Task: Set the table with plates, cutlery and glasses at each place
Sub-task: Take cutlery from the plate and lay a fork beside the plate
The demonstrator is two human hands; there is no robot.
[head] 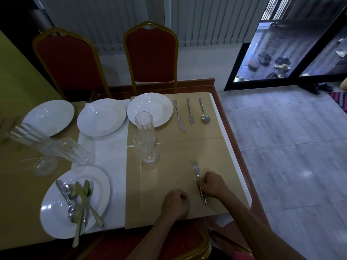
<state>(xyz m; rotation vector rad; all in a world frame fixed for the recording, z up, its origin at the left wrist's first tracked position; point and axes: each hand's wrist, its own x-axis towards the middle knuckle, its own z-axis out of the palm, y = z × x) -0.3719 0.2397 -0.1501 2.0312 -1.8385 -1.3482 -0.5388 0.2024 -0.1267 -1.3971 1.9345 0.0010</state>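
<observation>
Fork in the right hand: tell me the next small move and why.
The right hand should probably release the fork, which lies flat on the near mat, and fetch a knife from the cutlery pile on the near-left plate: the far cutlery row runs knife, fork, spoon.

Along the table's [216,147] far edge sit a left plate [49,117], middle plate [101,117] and right plate [150,107]. Right of them, by the far right corner, lie a knife [179,116], far fork [190,111] and spoon [204,112] side by side. Stacked glasses [145,136] stand before the right plate. By the near left corner a fourth plate [56,222] carries loose cutlery [80,199], with tipped glasses [50,147] behind it. The near fork [196,170] lies toward the near right corner, in the right hand [213,184]
</observation>
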